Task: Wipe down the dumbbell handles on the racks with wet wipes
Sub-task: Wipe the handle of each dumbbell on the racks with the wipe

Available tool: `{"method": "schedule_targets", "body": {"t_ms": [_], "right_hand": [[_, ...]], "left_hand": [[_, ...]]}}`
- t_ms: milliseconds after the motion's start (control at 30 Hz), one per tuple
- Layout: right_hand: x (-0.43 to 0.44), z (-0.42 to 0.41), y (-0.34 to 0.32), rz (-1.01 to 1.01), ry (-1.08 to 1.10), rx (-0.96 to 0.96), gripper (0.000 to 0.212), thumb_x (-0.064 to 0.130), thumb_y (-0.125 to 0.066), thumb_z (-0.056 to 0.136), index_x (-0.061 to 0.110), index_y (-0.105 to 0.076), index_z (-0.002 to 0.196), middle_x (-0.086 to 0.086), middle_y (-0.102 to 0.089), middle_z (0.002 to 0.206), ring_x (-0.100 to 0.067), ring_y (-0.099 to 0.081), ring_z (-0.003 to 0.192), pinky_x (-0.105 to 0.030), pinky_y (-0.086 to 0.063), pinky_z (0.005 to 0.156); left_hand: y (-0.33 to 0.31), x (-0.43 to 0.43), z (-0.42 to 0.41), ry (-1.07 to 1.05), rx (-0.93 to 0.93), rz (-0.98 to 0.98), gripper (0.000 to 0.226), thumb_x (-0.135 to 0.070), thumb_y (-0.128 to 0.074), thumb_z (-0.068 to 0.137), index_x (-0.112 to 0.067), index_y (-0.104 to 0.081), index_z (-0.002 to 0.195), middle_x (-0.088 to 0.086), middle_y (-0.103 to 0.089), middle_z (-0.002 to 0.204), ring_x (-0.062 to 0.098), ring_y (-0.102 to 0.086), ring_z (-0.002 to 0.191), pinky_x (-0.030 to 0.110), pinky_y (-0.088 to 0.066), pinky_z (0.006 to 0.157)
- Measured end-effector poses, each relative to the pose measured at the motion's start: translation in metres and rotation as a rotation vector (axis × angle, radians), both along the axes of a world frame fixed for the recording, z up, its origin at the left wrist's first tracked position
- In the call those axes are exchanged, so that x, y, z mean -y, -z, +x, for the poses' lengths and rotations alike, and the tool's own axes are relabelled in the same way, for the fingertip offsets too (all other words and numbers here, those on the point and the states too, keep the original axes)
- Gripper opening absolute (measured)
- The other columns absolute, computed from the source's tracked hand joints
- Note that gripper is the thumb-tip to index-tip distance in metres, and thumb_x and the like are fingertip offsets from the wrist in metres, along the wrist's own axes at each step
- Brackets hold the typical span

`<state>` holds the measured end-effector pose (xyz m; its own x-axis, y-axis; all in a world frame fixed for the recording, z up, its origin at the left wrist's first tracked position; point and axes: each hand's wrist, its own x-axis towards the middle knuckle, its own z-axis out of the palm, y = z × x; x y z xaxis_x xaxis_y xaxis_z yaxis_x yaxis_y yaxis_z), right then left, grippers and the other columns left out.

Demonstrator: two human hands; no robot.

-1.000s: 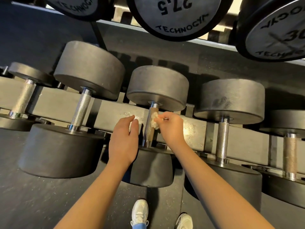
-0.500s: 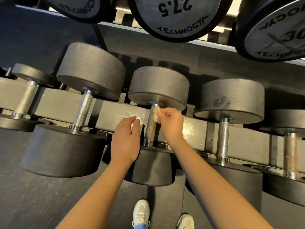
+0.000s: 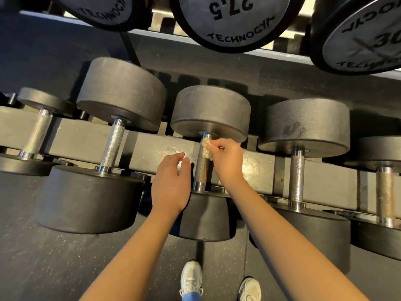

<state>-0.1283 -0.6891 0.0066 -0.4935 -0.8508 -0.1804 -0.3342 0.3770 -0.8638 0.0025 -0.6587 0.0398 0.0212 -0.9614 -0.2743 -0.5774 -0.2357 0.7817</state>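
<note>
In the middle of the frame the right hand point(image 3: 227, 161) pinches a crumpled whitish wet wipe point(image 3: 206, 149) between thumb and curled fingertips. It presses the wipe against the top end of a knurled silver metal handle point(image 3: 201, 170), right under the upper head of the dark grey round-headed dumbbell point(image 3: 210, 111) it belongs to. That dumbbell lies across the grey metal rack beam point(image 3: 152, 146) running left to right through the centre of the picture, and both forearms partly hide its lower head. The left hand point(image 3: 171, 183) hovers just left of the same handle, fingers loosely bent, holding nothing; whether it touches the beam I cannot tell.

To the left sits a larger dark dumbbell point(image 3: 121, 92) with a bright silver grip. To the right of the wiped handle another dark dumbbell point(image 3: 303, 124) shows a pale scuff on its upper head. At the right edge a brownish tarnished grip point(image 3: 385, 196) stands between two more heads. Along the top of the frame hang the round black end faces of an upper row, the middle end face point(image 3: 230, 20) marked 27.5 and TECHNOGYM. At the bottom centre two white trainers point(image 3: 191, 276) stand on the speckled dark rubber floor point(image 3: 54, 257)
</note>
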Motion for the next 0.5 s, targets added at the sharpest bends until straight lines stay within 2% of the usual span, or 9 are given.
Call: {"method": "schedule_targets", "body": {"t_ms": [133, 167, 267, 333, 400, 467, 500], "right_hand": [[-0.016, 0.002, -0.003, 0.104, -0.077, -0.024, 0.017, 0.019, -0.066, 0.088, 0.007, -0.073, 0.099, -0.003, -0.068, 0.095, -0.008, -0.058, 0.080, -0.006, -0.039, 0.065], [-0.023, 0.001, -0.004, 0.152, -0.120, -0.020, 0.016, 0.018, -0.067, 0.088, 0.007, -0.073, 0.098, -0.002, -0.068, 0.094, -0.008, -0.058, 0.078, -0.006, -0.039, 0.063], [-0.032, -0.004, -0.012, 0.208, -0.169, 0.017, 0.014, 0.011, -0.069, 0.085, 0.008, -0.073, 0.098, -0.002, -0.068, 0.089, -0.010, -0.060, 0.076, -0.017, -0.049, 0.071], [-0.034, -0.005, -0.021, 0.152, -0.117, 0.096, 0.011, 0.010, -0.072, 0.082, 0.011, -0.071, 0.093, 0.002, -0.066, 0.079, -0.005, -0.060, 0.067, -0.012, -0.049, 0.067], [-0.035, -0.001, -0.028, 0.092, -0.074, 0.195, 0.011, 0.011, -0.074, 0.081, 0.015, -0.068, 0.089, 0.001, -0.068, 0.079, -0.007, -0.064, 0.070, -0.012, -0.050, 0.067], [-0.038, 0.005, -0.031, 0.055, -0.055, 0.273, 0.008, 0.012, -0.073, 0.082, 0.016, -0.070, 0.089, -0.002, -0.071, 0.083, -0.013, -0.067, 0.079, -0.022, -0.054, 0.075], [-0.039, 0.008, -0.033, 0.039, -0.046, 0.299, 0.008, 0.011, -0.071, 0.083, 0.015, -0.072, 0.090, -0.002, -0.071, 0.084, -0.014, -0.068, 0.081, -0.025, -0.054, 0.077]], "left_hand": [[0.000, 0.000, 0.000, 0.016, 0.019, 0.013, 0.038, -0.035, -0.042, 0.099, -0.024, -0.050, 0.134, -0.007, -0.052, 0.134, 0.008, -0.047, 0.121, 0.029, -0.037, 0.100], [0.000, 0.001, 0.001, 0.023, 0.024, 0.018, 0.037, -0.035, -0.042, 0.099, -0.024, -0.050, 0.134, -0.007, -0.053, 0.133, 0.008, -0.048, 0.119, 0.030, -0.038, 0.099], [0.000, 0.002, 0.002, 0.083, 0.048, 0.040, 0.036, -0.035, -0.045, 0.098, -0.027, -0.051, 0.132, -0.008, -0.054, 0.130, 0.004, -0.049, 0.109, 0.027, -0.038, 0.089], [0.000, 0.004, 0.002, 0.137, 0.050, 0.072, 0.036, -0.039, -0.045, 0.097, -0.029, -0.053, 0.131, -0.010, -0.055, 0.130, 0.003, -0.049, 0.107, 0.026, -0.037, 0.087], [0.001, 0.008, 0.003, 0.207, 0.024, 0.112, 0.038, -0.047, -0.044, 0.095, -0.033, -0.056, 0.129, -0.012, -0.057, 0.127, 0.006, -0.052, 0.111, 0.030, -0.041, 0.092], [0.001, 0.012, 0.003, 0.282, -0.046, 0.111, 0.042, -0.056, -0.041, 0.090, -0.035, -0.063, 0.119, -0.009, -0.064, 0.116, 0.010, -0.058, 0.104, 0.038, -0.046, 0.092], [0.000, 0.014, 0.003, 0.297, -0.094, 0.102, 0.037, -0.053, -0.043, 0.089, -0.033, -0.066, 0.111, -0.008, -0.067, 0.104, 0.009, -0.060, 0.097, 0.037, -0.048, 0.088]]}}
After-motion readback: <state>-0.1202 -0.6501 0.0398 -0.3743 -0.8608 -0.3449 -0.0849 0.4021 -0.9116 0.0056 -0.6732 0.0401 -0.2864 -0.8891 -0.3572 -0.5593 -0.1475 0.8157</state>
